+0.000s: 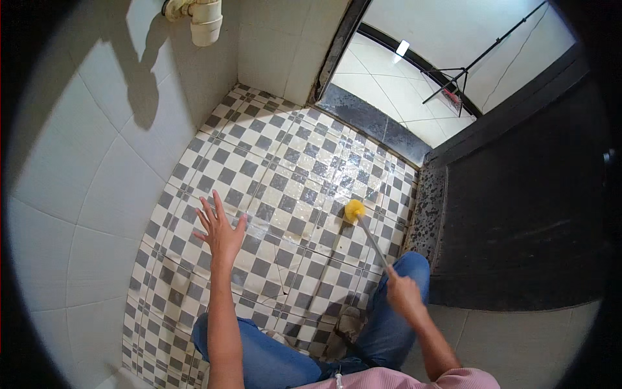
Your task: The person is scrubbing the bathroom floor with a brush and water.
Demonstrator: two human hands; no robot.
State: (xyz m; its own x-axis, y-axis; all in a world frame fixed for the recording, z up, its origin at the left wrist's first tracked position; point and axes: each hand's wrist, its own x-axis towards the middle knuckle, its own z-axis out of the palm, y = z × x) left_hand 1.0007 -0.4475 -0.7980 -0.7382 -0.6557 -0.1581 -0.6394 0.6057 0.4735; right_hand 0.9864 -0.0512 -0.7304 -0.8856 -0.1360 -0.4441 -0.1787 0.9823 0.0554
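Note:
My right hand (404,293) grips the thin grey handle (373,239) of a long brush, close by my bent right knee. At the far end of that handle a round yellow brush head (354,211) is at the checkered tile floor (262,214); whether it presses on the tiles I cannot tell. My left hand (222,233) is held out over the floor with fingers spread and nothing in them. Wet, shiny tiles stretch beyond the brush head toward the doorway.
A dark stone threshold (369,114) crosses the doorway ahead. To the right stands a dark door (515,204). White tiled wall (116,185) rises on the left, with a white drain pipe (206,24) above. Beyond the doorway, a black tripod (464,70) stands on pale tiles.

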